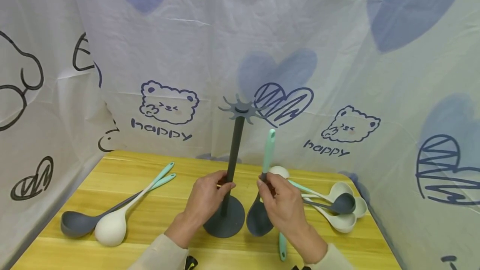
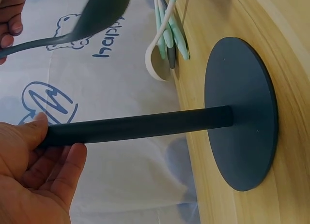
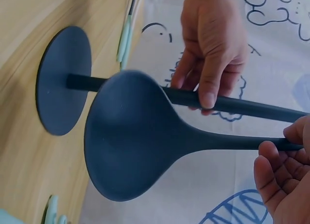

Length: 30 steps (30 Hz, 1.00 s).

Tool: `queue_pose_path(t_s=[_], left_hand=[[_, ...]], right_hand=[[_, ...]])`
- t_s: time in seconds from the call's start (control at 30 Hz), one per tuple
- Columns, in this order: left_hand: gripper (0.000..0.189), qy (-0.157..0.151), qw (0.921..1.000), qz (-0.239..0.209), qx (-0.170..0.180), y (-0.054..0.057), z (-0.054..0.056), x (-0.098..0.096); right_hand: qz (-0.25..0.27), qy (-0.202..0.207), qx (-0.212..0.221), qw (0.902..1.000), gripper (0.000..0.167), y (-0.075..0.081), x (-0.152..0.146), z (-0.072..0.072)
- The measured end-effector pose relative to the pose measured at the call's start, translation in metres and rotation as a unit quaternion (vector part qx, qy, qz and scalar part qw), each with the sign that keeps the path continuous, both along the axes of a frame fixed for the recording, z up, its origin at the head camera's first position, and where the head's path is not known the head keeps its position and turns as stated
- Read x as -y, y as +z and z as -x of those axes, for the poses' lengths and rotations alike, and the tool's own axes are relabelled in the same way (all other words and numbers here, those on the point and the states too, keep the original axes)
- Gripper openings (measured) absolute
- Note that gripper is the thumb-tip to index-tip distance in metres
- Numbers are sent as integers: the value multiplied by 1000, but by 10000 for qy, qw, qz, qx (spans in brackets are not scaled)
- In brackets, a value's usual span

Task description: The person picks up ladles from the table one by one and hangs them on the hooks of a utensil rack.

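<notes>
A dark grey utensil stand rises from the wooden table, with a round base and a ring of curved hooks on top. My left hand grips its pole between thumb and fingers, as the left wrist view shows closely. To the right of the pole, my right hand pinches a dark grey ladle around the upper part of its shaft. The ladle's mint handle points up and its bowl hangs down beside the base. In the right wrist view the bowl is in front of the pole, off the table.
At the left lie a dark ladle and a white ladle, their handles crossed. Several white utensils and another dark ladle are heaped at the right. A mint handle lies near my right wrist. Printed cloth hangs behind the table.
</notes>
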<state>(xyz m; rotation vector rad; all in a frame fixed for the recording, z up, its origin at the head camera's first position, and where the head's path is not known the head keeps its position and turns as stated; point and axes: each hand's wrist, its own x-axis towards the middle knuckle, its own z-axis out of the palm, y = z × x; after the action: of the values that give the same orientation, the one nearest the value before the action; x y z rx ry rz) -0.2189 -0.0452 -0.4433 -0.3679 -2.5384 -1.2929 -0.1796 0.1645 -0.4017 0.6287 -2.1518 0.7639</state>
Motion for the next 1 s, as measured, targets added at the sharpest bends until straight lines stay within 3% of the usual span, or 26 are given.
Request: queue_pose_path(t_s=[0.5,1.0], left_hand=[[15,-93,9996,-150,-203,10,0,3],[17,-86,9996,-68,-263,9,2,5]], right_hand=[[182,126,-11,9998,7,20,13,-7],[182,372,162,9990,9,28,29,-15]])
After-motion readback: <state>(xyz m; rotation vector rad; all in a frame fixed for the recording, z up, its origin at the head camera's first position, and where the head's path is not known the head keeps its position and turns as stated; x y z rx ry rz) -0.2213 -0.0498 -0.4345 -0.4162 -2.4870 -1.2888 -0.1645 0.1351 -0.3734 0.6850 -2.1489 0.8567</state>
